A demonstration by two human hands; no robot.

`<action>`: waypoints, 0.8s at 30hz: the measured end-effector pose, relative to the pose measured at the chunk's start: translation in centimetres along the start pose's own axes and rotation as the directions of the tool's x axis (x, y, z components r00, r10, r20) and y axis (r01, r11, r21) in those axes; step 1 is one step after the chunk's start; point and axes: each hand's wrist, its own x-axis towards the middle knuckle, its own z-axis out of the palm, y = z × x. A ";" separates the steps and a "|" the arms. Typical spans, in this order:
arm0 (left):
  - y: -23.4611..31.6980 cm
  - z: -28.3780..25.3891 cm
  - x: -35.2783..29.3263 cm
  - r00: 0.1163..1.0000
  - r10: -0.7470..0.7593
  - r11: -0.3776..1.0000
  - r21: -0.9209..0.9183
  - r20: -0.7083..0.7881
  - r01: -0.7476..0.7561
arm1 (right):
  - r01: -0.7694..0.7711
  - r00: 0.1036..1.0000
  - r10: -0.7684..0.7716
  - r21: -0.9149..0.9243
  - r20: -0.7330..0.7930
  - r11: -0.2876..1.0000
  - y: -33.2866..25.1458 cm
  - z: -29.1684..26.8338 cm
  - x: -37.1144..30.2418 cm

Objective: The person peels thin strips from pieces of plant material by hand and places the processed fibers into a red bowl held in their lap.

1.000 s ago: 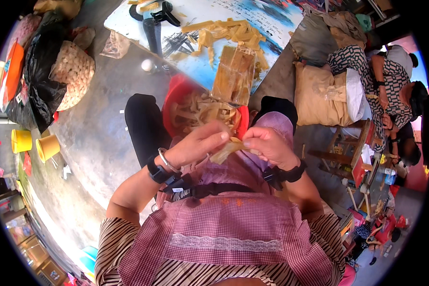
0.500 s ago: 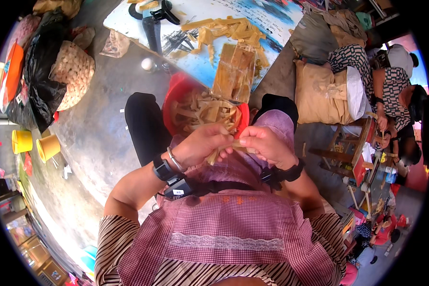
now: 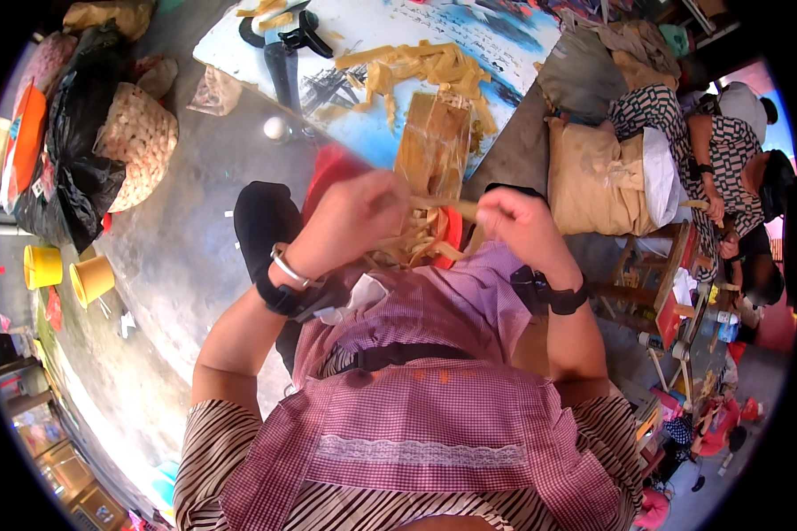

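A pale tan, flat strip (image 3: 447, 204) stretches between my two raised hands above a red basin (image 3: 329, 168). My left hand (image 3: 356, 214), closed and smeared by motion, has the strip's left end at its fingertips. The other end is pinched in my right hand (image 3: 524, 221), with fingers curled. More loose tan strips (image 3: 421, 244) fill the basin, partly hidden by my left hand and wrist. Beyond it, a wooden block (image 3: 434, 134) in clear wrapping lies at the near corner of a painted board (image 3: 514, 40). A pile of strips (image 3: 429, 66) is heaped behind the block.
A dark-handled tool (image 3: 283, 71) lies at the board's left edge, near a white ball-like object (image 3: 275, 129). Two yellow buckets (image 3: 92, 280) and a black bag (image 3: 78, 150) stand left. On the right are a brown sack (image 3: 598, 177), a wooden stool (image 3: 655, 274) and another person (image 3: 726, 168).
Both hands have moved forward and apart, from close together over my lap to above the basin. The strip is now stretched between them.
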 end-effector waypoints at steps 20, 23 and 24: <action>2.1 2.3 -2.7 0.812 0.576 0.579 0.655 0.094 -0.486 | -0.311 0.950 0.193 0.706 0.245 0.636 -1.4 5.7 -1.6; -0.1 1.1 -2.8 0.825 0.553 0.523 0.723 0.116 -0.452 | -0.357 0.916 0.147 0.588 0.374 0.726 -2.0 5.8 -2.2; -0.8 0.5 -2.7 0.839 0.535 0.531 0.733 0.100 -0.426 | -0.369 0.907 0.156 0.556 0.391 0.745 -1.5 5.4 -2.2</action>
